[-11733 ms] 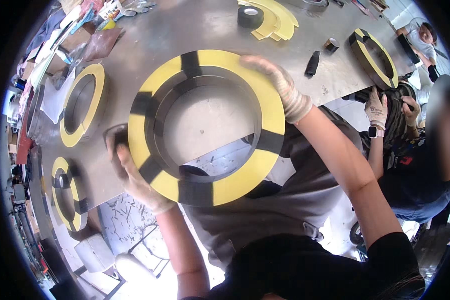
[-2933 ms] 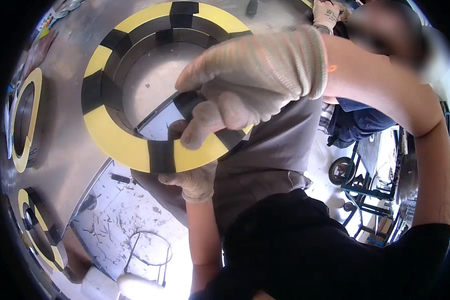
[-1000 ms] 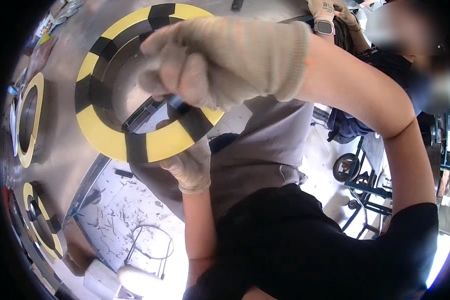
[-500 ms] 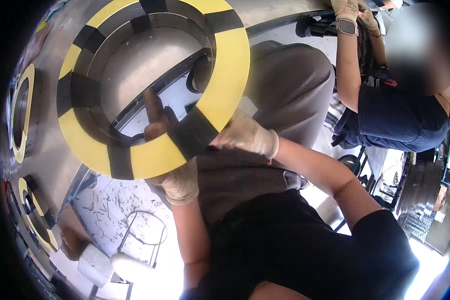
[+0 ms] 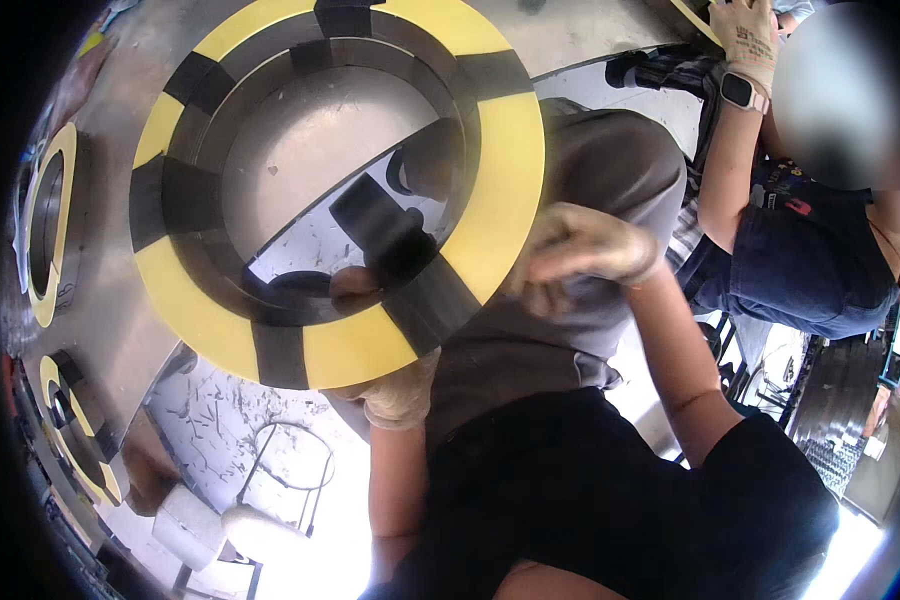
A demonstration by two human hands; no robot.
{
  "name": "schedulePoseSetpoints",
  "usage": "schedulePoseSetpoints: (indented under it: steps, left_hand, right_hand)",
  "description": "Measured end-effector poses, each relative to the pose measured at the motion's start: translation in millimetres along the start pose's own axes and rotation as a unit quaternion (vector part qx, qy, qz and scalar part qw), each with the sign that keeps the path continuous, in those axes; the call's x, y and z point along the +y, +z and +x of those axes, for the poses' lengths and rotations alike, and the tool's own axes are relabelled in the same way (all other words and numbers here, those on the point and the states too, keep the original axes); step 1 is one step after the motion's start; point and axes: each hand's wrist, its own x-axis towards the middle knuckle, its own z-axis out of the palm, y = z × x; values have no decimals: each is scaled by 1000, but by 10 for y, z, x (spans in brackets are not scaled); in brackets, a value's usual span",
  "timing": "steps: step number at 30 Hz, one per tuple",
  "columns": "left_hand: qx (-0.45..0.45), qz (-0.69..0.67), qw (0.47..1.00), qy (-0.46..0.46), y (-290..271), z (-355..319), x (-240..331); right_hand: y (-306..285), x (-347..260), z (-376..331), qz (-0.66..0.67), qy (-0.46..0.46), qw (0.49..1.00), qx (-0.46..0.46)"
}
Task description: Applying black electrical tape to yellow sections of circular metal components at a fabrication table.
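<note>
A large yellow ring [image 5: 510,150] with black tape strips wrapped across it at intervals is tilted up in front of me, its upper part over a metal table. My left hand [image 5: 400,395], in a pale work glove, grips its near lower rim from beneath; most of those fingers are behind the ring. Through the opening a fingertip [image 5: 355,285] shows beside a dark black piece [image 5: 380,225], whose kind I cannot make out. My right hand [image 5: 590,250], also gloved, is off the right rim, near a black strip. Its fingers are bent and smeared by motion.
The metal table [image 5: 120,290] carries two smaller yellow rings at the left, one plain [image 5: 65,160] and one with black strips [image 5: 100,480]. A co-worker with a gloved hand [image 5: 748,45] is at the right. Scraps litter the floor [image 5: 210,420] near a wire-framed stand.
My right hand has come off the ring and moved right and up. The ring and my left hand have shifted right and slightly down. The black piece now shows in the opening.
</note>
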Motion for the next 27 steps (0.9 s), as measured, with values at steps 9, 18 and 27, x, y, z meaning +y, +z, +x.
schedulePoseSetpoints:
  steps: [9,18,27]
  left_hand:
    - [24,471,878,75,-75,4,213]
    - [22,927,296,231,10,106,-1]
    - [-31,958,166,232,36,167,162]
  right_hand:
    - [489,-1592,305,251,63,966,-7]
    - [212,-1240,991,584,11,743,-327]
    - [1490,-104,-279,140,15,965,222]
